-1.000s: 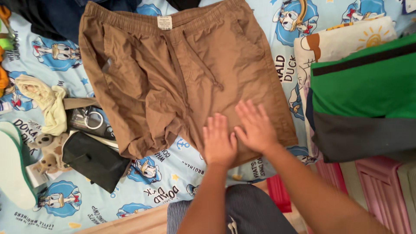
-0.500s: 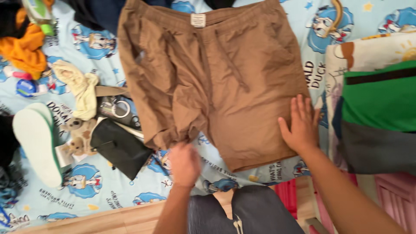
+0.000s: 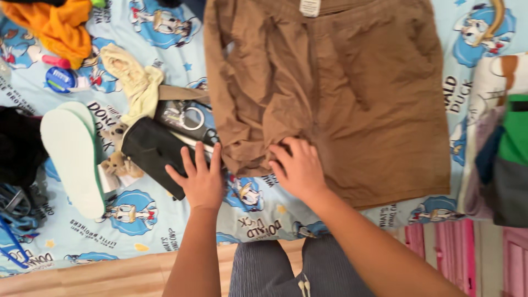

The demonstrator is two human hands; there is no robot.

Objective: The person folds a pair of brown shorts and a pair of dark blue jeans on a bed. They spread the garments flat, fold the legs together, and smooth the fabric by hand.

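Observation:
A pair of brown shorts (image 3: 352, 93) lies spread flat on a light blue cartoon-print bedsheet (image 3: 137, 231), waistband at the far side. Its left leg is bunched and creased at the hem. My left hand (image 3: 199, 177) rests flat with fingers apart, at the near left corner of that crumpled leg, partly over a black pouch (image 3: 151, 154). My right hand (image 3: 297, 168) lies on the near hem between the two legs, fingers curled onto the fabric. Neither hand holds anything.
Left of the shorts lie a pale yellow cloth (image 3: 135, 82), a white shoe sole (image 3: 74, 157), an orange garment (image 3: 58, 25), black clothing (image 3: 19, 146) and a metal ring item (image 3: 184, 118). Folded green and grey clothes (image 3: 511, 159) sit at the right. My striped trousers (image 3: 275, 269) show below.
My right hand slid left from the right leg's hem to the middle of the shorts. My left hand moved to the crumpled left leg's corner. The view shifted closer and left.

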